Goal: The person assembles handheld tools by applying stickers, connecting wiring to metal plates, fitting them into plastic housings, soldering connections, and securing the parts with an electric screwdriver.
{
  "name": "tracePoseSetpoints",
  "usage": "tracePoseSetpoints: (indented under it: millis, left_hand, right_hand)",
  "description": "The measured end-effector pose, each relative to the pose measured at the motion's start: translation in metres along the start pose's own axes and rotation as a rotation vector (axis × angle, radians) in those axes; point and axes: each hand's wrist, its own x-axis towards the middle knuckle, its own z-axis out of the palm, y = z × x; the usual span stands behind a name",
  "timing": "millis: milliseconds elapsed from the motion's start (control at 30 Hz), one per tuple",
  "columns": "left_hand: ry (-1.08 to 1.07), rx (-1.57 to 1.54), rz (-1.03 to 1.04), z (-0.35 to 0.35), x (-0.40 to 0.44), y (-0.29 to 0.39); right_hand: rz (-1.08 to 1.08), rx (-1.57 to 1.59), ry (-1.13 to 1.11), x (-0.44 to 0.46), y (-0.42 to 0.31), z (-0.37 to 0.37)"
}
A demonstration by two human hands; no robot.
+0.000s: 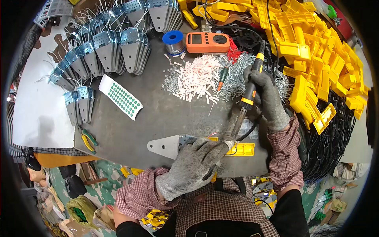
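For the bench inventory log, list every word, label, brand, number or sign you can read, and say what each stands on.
No text is legible anywhere in this view.
Orange multimeter: any markings by its screen or dial are too small to read.
Sheet of green stickers: any print is too small to read.
Soldering iron: no readable lettering shows.

Metal plate [162, 147] partly behind left hand [195, 164], soldering iron [248, 95] unclear at tip; meter display [196, 38] unreadable
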Motion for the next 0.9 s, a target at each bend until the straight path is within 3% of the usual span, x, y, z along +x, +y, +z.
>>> tracePoseSetpoints:
  millis: [133,200,267,300,367,433,500,567,633,667,700,800,867,900]
  left_hand:
    - [-0.008,0.001,-0.008,-0.008,-0.001,0.000]
    - [-0.049,0.261,0.018,-0.036,-0.011,-0.007]
    - [-0.180,0.707,-0.484,-0.079,-0.002,-0.013]
    - [-0.020,0.908,-0.460,-0.088,-0.027,-0.045]
    - [-0.012,0.926,-0.327,-0.099,-0.034,-0.036]
    - [-0.028,0.484,-0.214,-0.077,-0.023,-0.010]
    - [-0.057,0.299,-0.027,-0.043,-0.008,0.001]
    - [-0.078,0.277,-0.038,-0.024,0.007,0.012]
    - [-0.250,0.320,0.006,-0.011,0.015,0.001]
    - [-0.227,0.226,-0.008,-0.008,0.017,-0.002]
    - [-0.202,0.243,0.029,-0.007,0.018,-0.006]
    - [-0.253,0.474,0.329,-0.024,0.018,-0.004]
    - [-0.256,0.529,0.344,-0.023,0.012,-0.006]
    - [-0.272,0.563,0.332,-0.018,0.011,-0.011]
  right_hand:
    - [0.017,-0.040,0.001,0.001,0.003,-0.003]
    - [0.046,-0.066,0.036,0.000,0.002,-0.005]
    - [0.027,-0.041,0.023,0.001,-0.001,-0.006]
    - [0.022,-0.029,0.025,0.000,-0.003,-0.008]
    - [0.144,0.089,-0.152,0.001,-0.016,-0.012]
    - [0.173,0.036,-0.097,-0.003,-0.024,-0.009]
    - [0.196,0.156,0.043,0.000,-0.027,-0.018]
    - [0.073,0.367,0.238,0.014,-0.005,-0.045]
    - [-0.154,0.441,0.297,0.009,-0.022,-0.055]
    - [-0.188,0.350,0.479,0.007,-0.029,-0.051]
    - [-0.250,0.110,0.439,0.011,-0.028,-0.062]
    - [-0.489,-0.138,0.350,0.014,-0.025,-0.043]
    - [-0.721,-0.412,0.315,0.032,-0.011,-0.034]
    - [-0.540,-0.325,0.258,0.032,-0.021,-0.023]
